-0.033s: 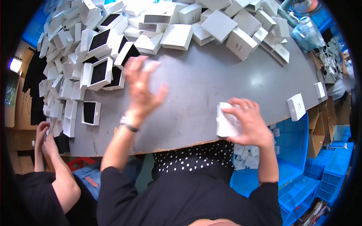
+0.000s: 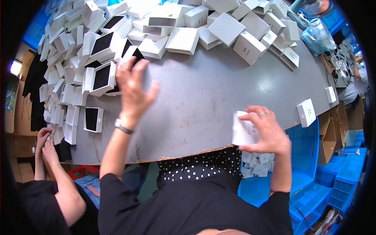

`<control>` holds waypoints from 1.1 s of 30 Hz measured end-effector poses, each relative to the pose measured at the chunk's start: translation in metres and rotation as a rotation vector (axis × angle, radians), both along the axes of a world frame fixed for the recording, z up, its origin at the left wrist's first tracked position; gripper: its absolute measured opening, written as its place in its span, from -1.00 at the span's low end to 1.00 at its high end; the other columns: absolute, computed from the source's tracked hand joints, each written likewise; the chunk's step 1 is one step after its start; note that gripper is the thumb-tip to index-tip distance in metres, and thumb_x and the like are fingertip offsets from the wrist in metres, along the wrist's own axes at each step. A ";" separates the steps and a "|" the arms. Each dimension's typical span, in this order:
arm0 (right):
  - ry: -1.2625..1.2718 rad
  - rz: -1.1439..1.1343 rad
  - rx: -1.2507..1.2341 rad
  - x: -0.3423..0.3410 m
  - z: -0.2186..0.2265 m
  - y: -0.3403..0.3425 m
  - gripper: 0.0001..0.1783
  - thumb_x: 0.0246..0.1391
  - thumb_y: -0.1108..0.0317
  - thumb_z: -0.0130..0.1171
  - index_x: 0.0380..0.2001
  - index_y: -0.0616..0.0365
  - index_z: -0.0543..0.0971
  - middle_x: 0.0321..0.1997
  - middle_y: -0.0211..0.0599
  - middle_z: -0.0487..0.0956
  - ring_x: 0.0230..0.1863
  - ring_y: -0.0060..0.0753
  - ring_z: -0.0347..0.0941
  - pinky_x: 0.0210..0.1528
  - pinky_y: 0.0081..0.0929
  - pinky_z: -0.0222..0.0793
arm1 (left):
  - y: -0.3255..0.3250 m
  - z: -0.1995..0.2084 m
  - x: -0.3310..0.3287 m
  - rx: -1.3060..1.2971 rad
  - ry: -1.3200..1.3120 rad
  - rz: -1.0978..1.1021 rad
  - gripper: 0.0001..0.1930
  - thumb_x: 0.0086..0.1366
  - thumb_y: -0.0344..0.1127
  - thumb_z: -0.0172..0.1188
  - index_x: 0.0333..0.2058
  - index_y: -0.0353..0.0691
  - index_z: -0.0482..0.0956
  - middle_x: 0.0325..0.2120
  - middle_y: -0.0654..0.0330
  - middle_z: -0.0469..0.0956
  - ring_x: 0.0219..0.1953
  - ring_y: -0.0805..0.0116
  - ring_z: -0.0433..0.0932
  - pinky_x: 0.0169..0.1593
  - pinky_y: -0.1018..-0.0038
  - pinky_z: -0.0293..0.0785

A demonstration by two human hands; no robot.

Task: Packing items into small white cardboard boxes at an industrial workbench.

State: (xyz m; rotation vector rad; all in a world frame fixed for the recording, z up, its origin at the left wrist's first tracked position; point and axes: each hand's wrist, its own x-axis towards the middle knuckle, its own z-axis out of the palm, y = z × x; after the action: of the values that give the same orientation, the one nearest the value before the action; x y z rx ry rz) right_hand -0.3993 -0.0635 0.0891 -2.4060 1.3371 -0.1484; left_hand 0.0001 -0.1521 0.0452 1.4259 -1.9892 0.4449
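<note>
White box (image 2: 241, 135) | long axis roughly fore-aft | print upward | right fingers (image 2: 250, 117) gripping

the right hand (image 2: 269, 131) grips a box (image 2: 241, 131) over the table (image 2: 203, 90), the left hand (image 2: 135, 92) spread left of that grip near piled boxes (image 2: 183, 40), a crate (image 2: 304, 145) to its right.

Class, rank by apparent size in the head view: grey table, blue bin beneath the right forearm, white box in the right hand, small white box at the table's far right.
1. Grey table
2. Blue bin
3. White box in the right hand
4. Small white box; being farther away, true size unsure
</note>
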 end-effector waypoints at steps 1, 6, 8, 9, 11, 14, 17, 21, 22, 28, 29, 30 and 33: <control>0.141 -0.008 0.004 -0.002 0.014 -0.006 -0.07 -0.35 -0.01 0.56 0.19 -0.02 0.49 0.24 -0.06 0.41 0.36 0.09 0.25 0.40 0.10 0.09 | -0.016 0.004 0.016 -0.004 -0.092 0.145 -0.37 0.07 -0.23 0.40 0.16 -0.13 0.47 0.23 -0.06 0.32 0.32 -0.06 0.20 0.38 0.04 0.08; 0.070 0.119 -0.702 0.104 -0.010 -0.147 -0.34 0.07 0.43 0.21 0.29 -0.11 0.39 0.41 -0.18 0.33 0.55 -0.16 0.06 0.59 0.07 -0.18 | -0.062 0.012 0.050 0.081 -0.396 0.351 -0.59 0.13 -0.31 0.29 0.00 -0.15 0.57 -0.04 0.05 0.57 0.02 0.15 0.53 0.10 0.19 0.29; 0.144 0.199 -0.983 0.135 -0.048 -0.219 -0.31 0.03 0.59 0.13 0.26 -0.17 0.41 0.41 -0.41 0.37 0.57 -0.29 0.02 0.61 0.06 -0.29 | -0.063 0.007 0.034 0.074 -0.271 0.245 -0.59 0.12 -0.35 0.27 0.00 -0.14 0.56 -0.11 0.04 0.57 -0.05 0.10 0.56 0.04 0.19 0.33; 0.135 0.199 -0.991 0.141 -0.052 -0.238 -0.31 0.03 0.59 0.13 0.26 -0.17 0.41 0.41 -0.41 0.37 0.57 -0.29 0.02 0.61 0.06 -0.29 | -0.053 0.009 0.024 0.104 -0.219 0.231 -0.59 0.12 -0.36 0.26 0.00 -0.14 0.55 -0.11 0.03 0.56 -0.06 0.08 0.56 0.04 0.18 0.34; 0.212 0.137 -0.715 0.155 -0.053 -0.256 -0.35 0.04 0.58 0.12 0.22 -0.18 0.43 0.32 -0.57 0.47 0.56 -0.34 0.06 0.63 0.07 -0.41 | -0.028 0.008 0.012 0.169 -0.066 0.205 -0.59 0.16 -0.38 0.22 0.03 -0.13 0.54 -0.12 0.01 0.52 -0.06 0.06 0.57 0.13 0.12 0.32; -0.308 0.148 -0.352 0.140 -0.013 -0.219 -0.44 0.09 0.27 0.30 0.18 -0.09 0.39 -0.01 -0.26 0.64 0.20 -0.08 0.51 0.31 -0.13 0.34 | 0.016 0.001 0.007 0.396 0.479 0.170 -0.54 0.23 -0.42 0.11 0.14 -0.11 0.49 -0.03 -0.03 0.46 -0.09 -0.08 0.58 0.05 0.12 0.50; -0.447 0.247 0.439 0.094 -0.001 -0.182 -0.24 0.07 0.09 0.38 0.30 0.00 0.34 -0.07 -0.16 0.62 0.00 -0.06 0.52 0.13 -0.25 0.41 | 0.059 -0.015 -0.009 0.548 0.417 0.139 -0.50 0.27 -0.42 0.06 0.21 -0.10 0.43 0.01 -0.06 0.44 -0.09 -0.12 0.58 0.01 0.13 0.55; -0.041 0.222 0.355 0.069 -0.017 -0.144 -0.06 0.06 -0.15 0.36 0.39 0.09 0.31 0.14 0.00 0.51 0.24 -0.04 0.37 0.28 -0.23 0.30 | 0.078 -0.015 -0.027 0.467 0.292 0.143 -0.46 0.30 -0.26 0.18 0.25 -0.21 0.39 0.12 -0.15 0.38 0.07 -0.15 0.48 0.14 0.12 0.45; -0.033 0.202 0.368 0.066 -0.022 -0.132 -0.06 0.06 -0.15 0.36 0.39 0.09 0.31 0.14 0.00 0.51 0.24 -0.04 0.37 0.28 -0.23 0.30 | 0.079 -0.015 -0.032 0.421 0.229 0.164 -0.42 0.31 -0.18 0.24 0.25 -0.24 0.38 0.14 -0.17 0.37 0.12 -0.17 0.43 0.17 0.11 0.41; 0.044 0.044 -0.133 0.089 -0.039 -0.043 0.21 -0.27 0.00 0.50 0.45 0.10 0.16 0.31 0.12 0.34 0.35 0.17 0.24 0.32 0.09 0.20 | 0.074 -0.021 -0.071 0.501 0.196 0.153 -0.03 -0.06 0.22 0.48 0.24 -0.24 0.38 0.18 -0.23 0.32 0.19 -0.16 0.36 0.19 -0.01 0.34; 0.042 0.046 -0.132 0.084 -0.035 -0.041 0.21 -0.27 0.00 0.50 0.45 0.10 0.16 0.31 0.12 0.34 0.35 0.17 0.24 0.32 0.09 0.20 | 0.070 -0.020 -0.071 0.495 0.176 0.064 -0.07 -0.06 0.16 0.48 0.24 -0.19 0.40 0.19 -0.23 0.31 0.20 -0.17 0.36 0.20 -0.01 0.33; 0.090 0.057 -0.135 0.074 -0.027 -0.039 0.20 -0.30 0.07 0.48 0.45 0.08 0.16 0.32 0.10 0.33 0.35 0.18 0.24 0.34 0.07 0.20 | 0.065 -0.018 -0.070 0.488 0.154 -0.025 -0.11 -0.07 0.11 0.48 0.23 -0.15 0.42 0.20 -0.24 0.30 0.21 -0.17 0.36 0.22 -0.01 0.32; 0.116 -0.023 -0.114 0.037 -0.023 -0.030 0.20 -0.35 0.17 0.46 0.46 0.05 0.16 0.34 0.07 0.30 0.35 0.20 0.23 0.38 0.02 0.19 | 0.055 -0.007 -0.045 0.663 0.076 -0.472 -0.25 -0.11 -0.17 0.38 0.18 -0.01 0.53 0.39 -0.26 0.12 0.37 -0.20 0.20 0.36 -0.04 0.16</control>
State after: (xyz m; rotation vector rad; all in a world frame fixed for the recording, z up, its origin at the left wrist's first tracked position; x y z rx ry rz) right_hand -0.3624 -0.0935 0.0662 -2.5293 1.4438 -0.0944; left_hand -0.0449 -0.0974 0.0377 1.2224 -2.4274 -0.5139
